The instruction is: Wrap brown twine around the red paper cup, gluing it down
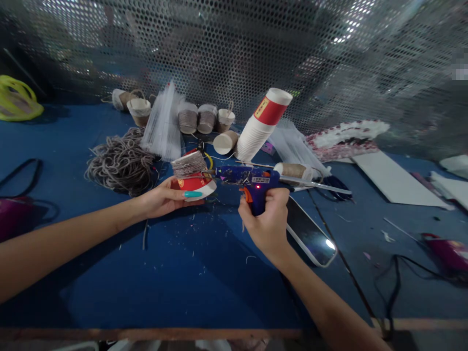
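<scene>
Left hand [166, 198] pinching cup [192, 184], right hand [269, 223] curled

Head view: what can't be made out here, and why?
All in the head view:
Some fingers of the left hand: hidden behind the held cup.
Small lettering on the glue gun: too small to read.
Part of the phone: covered by the right hand.
Purple object: cut off by the left edge.
Shapes beyond the perforated screen: blurred.
</scene>
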A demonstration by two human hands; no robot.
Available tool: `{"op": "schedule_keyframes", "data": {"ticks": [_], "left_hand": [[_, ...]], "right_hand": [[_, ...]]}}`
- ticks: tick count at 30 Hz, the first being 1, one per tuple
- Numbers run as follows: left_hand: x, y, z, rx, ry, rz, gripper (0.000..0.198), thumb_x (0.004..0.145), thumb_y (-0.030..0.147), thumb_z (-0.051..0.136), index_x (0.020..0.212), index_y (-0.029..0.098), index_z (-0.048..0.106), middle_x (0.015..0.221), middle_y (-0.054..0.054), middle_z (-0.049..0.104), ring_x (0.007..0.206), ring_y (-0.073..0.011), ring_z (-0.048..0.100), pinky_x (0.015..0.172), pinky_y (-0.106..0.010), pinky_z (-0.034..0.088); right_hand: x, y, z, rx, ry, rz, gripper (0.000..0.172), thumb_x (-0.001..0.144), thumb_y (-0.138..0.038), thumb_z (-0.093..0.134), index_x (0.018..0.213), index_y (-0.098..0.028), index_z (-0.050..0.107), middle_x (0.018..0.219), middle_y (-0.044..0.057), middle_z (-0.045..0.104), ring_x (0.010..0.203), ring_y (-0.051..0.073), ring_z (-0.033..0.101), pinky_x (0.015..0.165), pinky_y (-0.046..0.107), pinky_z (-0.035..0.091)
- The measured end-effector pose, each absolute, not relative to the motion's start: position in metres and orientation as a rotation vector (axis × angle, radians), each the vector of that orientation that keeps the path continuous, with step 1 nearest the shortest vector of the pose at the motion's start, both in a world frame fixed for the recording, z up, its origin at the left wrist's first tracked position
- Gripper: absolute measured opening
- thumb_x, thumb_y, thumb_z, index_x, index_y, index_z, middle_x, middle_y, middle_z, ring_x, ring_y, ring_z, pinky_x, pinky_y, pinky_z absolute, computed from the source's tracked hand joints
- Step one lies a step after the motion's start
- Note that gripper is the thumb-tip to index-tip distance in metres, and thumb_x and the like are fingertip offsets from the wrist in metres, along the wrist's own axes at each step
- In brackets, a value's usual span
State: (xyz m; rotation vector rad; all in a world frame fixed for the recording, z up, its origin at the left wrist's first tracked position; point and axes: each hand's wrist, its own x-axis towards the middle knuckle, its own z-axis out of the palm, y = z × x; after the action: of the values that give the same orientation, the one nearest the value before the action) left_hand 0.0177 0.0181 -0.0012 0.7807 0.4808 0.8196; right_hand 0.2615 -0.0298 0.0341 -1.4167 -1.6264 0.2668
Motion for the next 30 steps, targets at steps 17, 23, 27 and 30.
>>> {"op": "schedule_keyframes", "data": {"ticks": [17, 23, 27, 30], "left_hand": [[0.0177, 0.0189, -0.0042, 0.796, 0.443, 0.817, 0.051, 0.063, 0.014, 0.083, 0.112, 0.018, 0.070, 0.118, -0.012, 0.074, 0.122, -0.0359, 0.062, 0.109, -0.055, 0.045], [0.0185, 0.0185, -0.0039, 0.798, 0.439, 0.812, 0.053, 0.062, 0.012, 0.081, 0.113, 0.015, 0.068, 0.117, -0.014, 0.074, 0.127, -0.0391, 0.058, 0.112, -0.058, 0.040], [0.0195, 0.0183, -0.0018, 0.777, 0.435, 0.813, 0.056, 0.060, 0.010, 0.082, 0.114, 0.015, 0.068, 0.117, -0.014, 0.074, 0.123, -0.0377, 0.061, 0.111, -0.056, 0.042], [0.0200, 0.0183, -0.0004, 0.776, 0.446, 0.811, 0.058, 0.059, 0.012, 0.084, 0.114, 0.015, 0.067, 0.115, -0.013, 0.075, 0.118, -0.0356, 0.064, 0.109, -0.054, 0.045]], "right_hand": [[0.2636, -0.0282, 0.0335, -1.437, -1.607, 0.239, 0.038, 0.074, -0.034, 0.061, 0.086, -0.028, 0.025, 0.066, -0.007, 0.049, 0.051, 0.015, 0.055, 0.046, 0.029, 0.041], [0.2647, -0.0274, 0.0317, -1.438, -1.600, 0.296, 0.038, 0.077, -0.032, 0.060, 0.087, -0.028, 0.024, 0.065, -0.008, 0.048, 0.049, 0.013, 0.054, 0.045, 0.028, 0.041], [0.2640, -0.0265, 0.0317, -1.449, -1.592, 0.303, 0.039, 0.075, -0.033, 0.060, 0.085, -0.028, 0.023, 0.063, -0.009, 0.046, 0.047, 0.013, 0.052, 0.044, 0.028, 0.040], [0.2664, -0.0220, 0.0300, -1.505, -1.515, 0.249, 0.043, 0.071, -0.038, 0.064, 0.084, -0.028, 0.025, 0.065, -0.008, 0.047, 0.052, 0.014, 0.055, 0.048, 0.030, 0.044]]}}
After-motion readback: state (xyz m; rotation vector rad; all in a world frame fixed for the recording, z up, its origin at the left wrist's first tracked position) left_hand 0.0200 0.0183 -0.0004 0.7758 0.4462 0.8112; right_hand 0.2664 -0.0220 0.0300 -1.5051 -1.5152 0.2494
